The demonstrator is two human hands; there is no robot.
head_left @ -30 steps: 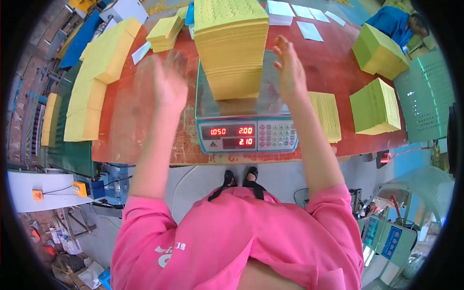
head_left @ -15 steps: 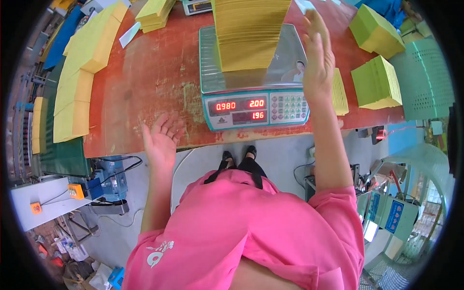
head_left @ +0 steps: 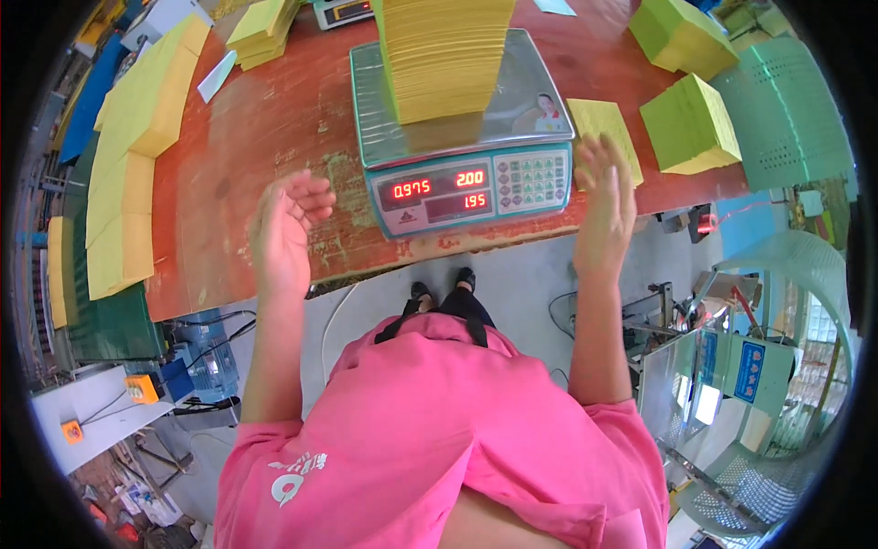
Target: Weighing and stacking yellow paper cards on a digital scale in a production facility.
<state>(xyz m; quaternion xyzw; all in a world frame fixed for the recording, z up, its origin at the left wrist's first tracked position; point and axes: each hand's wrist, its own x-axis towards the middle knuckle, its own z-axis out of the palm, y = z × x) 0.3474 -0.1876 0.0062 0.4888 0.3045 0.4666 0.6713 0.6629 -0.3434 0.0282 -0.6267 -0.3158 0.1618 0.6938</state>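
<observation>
A tall stack of yellow paper sheets [head_left: 444, 69] stands on the metal pan of a teal-framed digital scale [head_left: 462, 197], whose red display is lit. My left hand [head_left: 288, 229] is raised over the front of the table, left of the scale, palm turned inward and fingers loosely curled, holding nothing. To the scale's right, my right hand [head_left: 604, 206] is up with its fingers apart and also empty. It partly covers a low yellow paper stack [head_left: 599, 123] beside the scale. Neither hand touches the scale or the tall stack.
The red worn tabletop [head_left: 238, 201] has a long row of yellow paper blocks [head_left: 123, 206] at its left edge. More yellow blocks [head_left: 690, 123] stand at the right, next to a green perforated sheet [head_left: 791, 114]. A second scale [head_left: 343, 11] sits at the back.
My right hand has come down and back from beside the tall stack. The left hand has risen and moved forward slightly. The scale's reading has dropped a little.
</observation>
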